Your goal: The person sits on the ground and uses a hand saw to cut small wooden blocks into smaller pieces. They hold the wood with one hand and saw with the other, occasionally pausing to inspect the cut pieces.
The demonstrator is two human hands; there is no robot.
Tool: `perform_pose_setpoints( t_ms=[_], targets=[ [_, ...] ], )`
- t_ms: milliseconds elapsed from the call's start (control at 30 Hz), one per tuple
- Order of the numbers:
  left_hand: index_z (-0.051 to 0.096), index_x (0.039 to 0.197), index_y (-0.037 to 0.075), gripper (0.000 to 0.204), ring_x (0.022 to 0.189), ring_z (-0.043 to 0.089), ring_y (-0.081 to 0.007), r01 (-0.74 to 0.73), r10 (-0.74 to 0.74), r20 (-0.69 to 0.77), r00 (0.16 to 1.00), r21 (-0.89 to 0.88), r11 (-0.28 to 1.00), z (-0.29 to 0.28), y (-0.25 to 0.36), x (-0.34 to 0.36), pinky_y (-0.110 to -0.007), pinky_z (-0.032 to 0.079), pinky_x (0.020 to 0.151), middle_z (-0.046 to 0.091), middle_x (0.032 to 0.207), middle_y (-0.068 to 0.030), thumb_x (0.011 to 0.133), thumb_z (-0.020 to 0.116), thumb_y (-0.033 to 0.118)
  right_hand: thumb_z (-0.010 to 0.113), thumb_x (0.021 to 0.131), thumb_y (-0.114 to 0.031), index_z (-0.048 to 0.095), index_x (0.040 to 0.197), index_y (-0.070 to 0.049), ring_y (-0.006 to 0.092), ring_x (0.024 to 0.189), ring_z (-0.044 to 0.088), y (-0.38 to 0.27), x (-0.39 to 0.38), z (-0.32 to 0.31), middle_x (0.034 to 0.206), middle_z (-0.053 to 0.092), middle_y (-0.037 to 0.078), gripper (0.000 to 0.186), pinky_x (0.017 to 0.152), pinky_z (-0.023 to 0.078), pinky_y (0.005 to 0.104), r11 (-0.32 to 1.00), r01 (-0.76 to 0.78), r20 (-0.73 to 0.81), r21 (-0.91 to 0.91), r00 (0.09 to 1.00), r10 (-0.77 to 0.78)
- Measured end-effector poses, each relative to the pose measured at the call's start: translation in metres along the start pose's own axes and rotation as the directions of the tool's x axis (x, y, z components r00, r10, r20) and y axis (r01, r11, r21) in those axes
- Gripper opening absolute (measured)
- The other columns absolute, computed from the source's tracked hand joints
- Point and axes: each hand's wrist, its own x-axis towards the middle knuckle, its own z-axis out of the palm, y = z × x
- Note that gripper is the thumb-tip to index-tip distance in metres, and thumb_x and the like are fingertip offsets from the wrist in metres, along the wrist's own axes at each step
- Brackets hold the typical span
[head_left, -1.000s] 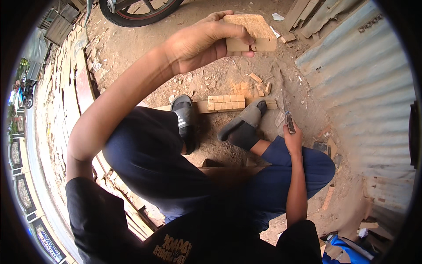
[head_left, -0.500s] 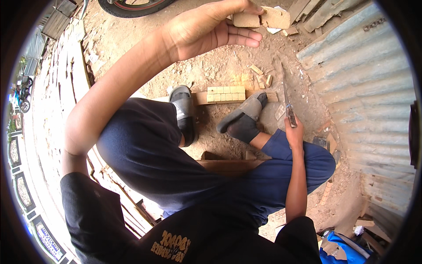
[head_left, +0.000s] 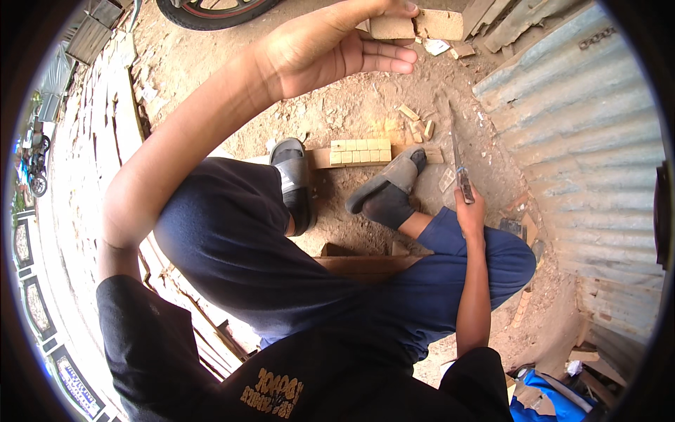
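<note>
My left hand [head_left: 337,53] is raised at the top of the view, its thumb and fingers closed on a pale wooden block [head_left: 439,25]. A dark gap crosses the block near its middle; I cannot tell whether it is one piece or two. Low at the right, over my knee, my right hand [head_left: 471,211] is wrapped round the handle of a hand saw [head_left: 456,144]. Its long, narrow blade points away from me. Between my sandalled feet, a yellowish grooved wooden block [head_left: 361,152], marked off in small squares, sits on a plank [head_left: 320,157].
Small wood offcuts [head_left: 408,112] and yellowish sawdust [head_left: 385,127] lie on the dirt beyond my feet. A corrugated metal sheet [head_left: 576,141] rises along the right. A motorcycle wheel [head_left: 218,11] stands at the far edge, and weathered boards [head_left: 105,133] line the left.
The wooden block in my left hand has turned slightly, and the fingers have shifted a little left. My right hand and the saw are nearly still.
</note>
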Motion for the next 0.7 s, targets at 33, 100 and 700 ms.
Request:
perform_pose_setpoints(
  t_ms=[33, 100, 700],
  targets=[
    [0.055, 0.118, 0.001, 0.036, 0.100, 0.063, -0.0246, 0.022, -0.022, -0.025, 0.999, -0.005, 1.000, 0.001, 0.001, 0.000, -0.037, 0.052, 0.094, 0.063, 0.109, -0.0148, 0.103, 0.047, 0.032, 0.058, 0.090, -0.018, 0.064, 0.116, -0.001, 0.0276, 0.071, 0.066, 0.002, 0.001, 0.000, 0.077, 0.066, 0.015, 0.032, 0.067, 0.050, 0.0373, 1.000, 0.005, -0.021, 0.016, 1.000, -0.005],
    [0.055, 0.117, 0.001, 0.038, 0.096, 0.064, -0.0243, 0.061, -0.063, -0.078, 0.995, -0.018, 0.998, 0.004, 0.003, 0.001, -0.036, 0.054, 0.091, 0.063, 0.107, -0.0144, 0.103, 0.046, 0.035, 0.057, 0.094, -0.020, 0.064, 0.118, -0.002, 0.0187, 0.057, 0.057, -0.008, 0.000, -0.013, 0.065, 0.056, 0.008, 0.031, 0.055, 0.045, 0.0321, 0.944, -0.246, 0.025, 0.220, 0.969, 0.247],
    [0.046, 0.120, -0.012, 0.082, 0.078, 0.065, -0.0187, 0.135, -0.146, -0.192, 0.970, -0.073, 0.988, 0.063, 0.006, -0.005, -0.029, 0.056, 0.079, 0.061, 0.103, -0.0149, 0.092, 0.046, 0.065, 0.044, 0.099, -0.027, 0.041, 0.102, 0.016, 0.0127, 0.039, 0.035, -0.211, -0.078, -0.041, 0.051, 0.036, 0.004, 0.044, 0.038, 0.033, 0.0285, 0.310, 0.689, -0.378, 0.655, 0.654, -0.655]
  ],
)
